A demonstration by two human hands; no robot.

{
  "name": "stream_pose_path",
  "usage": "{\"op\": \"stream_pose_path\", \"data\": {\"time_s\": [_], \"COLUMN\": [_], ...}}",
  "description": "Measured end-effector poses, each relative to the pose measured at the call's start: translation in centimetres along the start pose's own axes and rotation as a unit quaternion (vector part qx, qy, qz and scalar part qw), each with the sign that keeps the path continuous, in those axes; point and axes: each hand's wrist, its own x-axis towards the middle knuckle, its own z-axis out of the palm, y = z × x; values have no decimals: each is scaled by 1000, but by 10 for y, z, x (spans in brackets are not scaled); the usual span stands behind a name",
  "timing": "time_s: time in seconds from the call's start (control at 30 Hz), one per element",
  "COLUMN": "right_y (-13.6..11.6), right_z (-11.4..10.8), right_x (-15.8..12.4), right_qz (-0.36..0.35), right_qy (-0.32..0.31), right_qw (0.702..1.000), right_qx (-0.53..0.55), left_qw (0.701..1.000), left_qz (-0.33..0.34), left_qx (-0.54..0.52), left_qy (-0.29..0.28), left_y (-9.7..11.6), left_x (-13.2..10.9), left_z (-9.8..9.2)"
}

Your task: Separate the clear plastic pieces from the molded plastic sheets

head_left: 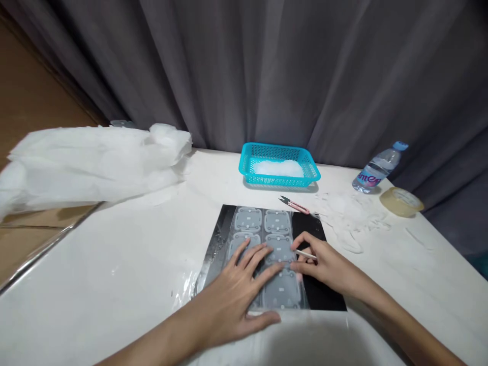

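A black sheet point(322, 292) lies on the white table, bearing clear plastic film with several rounded-square translucent pieces point(282, 290) set in two columns. Spread flat across the lower left of these pieces is my left hand point(244, 282), its fingers apart and its palm down. My right hand point(318, 256) is pinched at the right edge of the film, beside the middle piece of the right column. A thin white stick point(306, 254) shows between its fingers; the end of the stick near the film is partly covered by the fingertips.
Behind the sheet stand a turquoise basket point(282, 181) with white material inside and pink-handled thread snips point(295, 205). To the right are a water bottle point(375, 170), a tape roll point(401, 202) and plastic scraps point(351, 229). White wrapping point(95, 162) lies left, near cardboard point(38, 239).
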Motion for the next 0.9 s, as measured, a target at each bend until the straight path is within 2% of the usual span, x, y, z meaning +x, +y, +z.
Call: {"op": "stream_pose_path", "data": {"time_s": [0.07, 0.1, 0.13, 0.2, 0.3, 0.37, 0.43, 0.53, 0.6, 0.7, 0.8, 0.83, 0.9], "right_y": [-1, -1, 0, 1, 1, 0, 1, 4, 6, 6, 6, 7, 8], "right_z": [-7, -10, -13, -18, -22, -23, -23, -21, -18, -14, -12, -13, -14], "right_x": [-1, -1, -1, 1, 3, 4, 5, 10, 15, 23, 29, 30, 32], "right_qz": [18, 24, 22, -14, -125, -184, -200, -192, -206, -209, -191, -188, -182], "right_qy": [-57, -71, -60, 39, 234, 282, 261, 178, 151, 149, 145, 143, 139], "right_qw": [998, 997, 996, 993, 955, 936, 943, 965, 967, 966, 970, 971, 973], "right_qx": [-18, -36, -61, -108, -130, -105, -57, 19, 19, -27, -37, -35, -37], "left_qw": [1000, 999, 999, 999, 1000, 1000, 1000, 999, 999, 995, 980, 979, 981], "left_qz": [13, 19, 22, 18, 10, 8, -5, -25, -25, -73, -163, -160, -133], "left_qx": [20, 28, 32, 30, 7, -10, -15, -7, -23, -72, -93, -95, -116], "left_qy": [-4, -2, 2, 8, 3, 5, 21, 37, 28, 18, 64, 84, 83], "left_y": [7, 10, 13, 17, 22, 28, 35, 41, 40, 25, 1, -7, -22], "left_x": [-3, -4, -5, -6, -4, -3, -4, -8, -8, 4, 32, 42, 59], "left_z": [2, 2, 2, 1, 2, 5, 8, 10, 6, -4, -13, -15, -16]}}
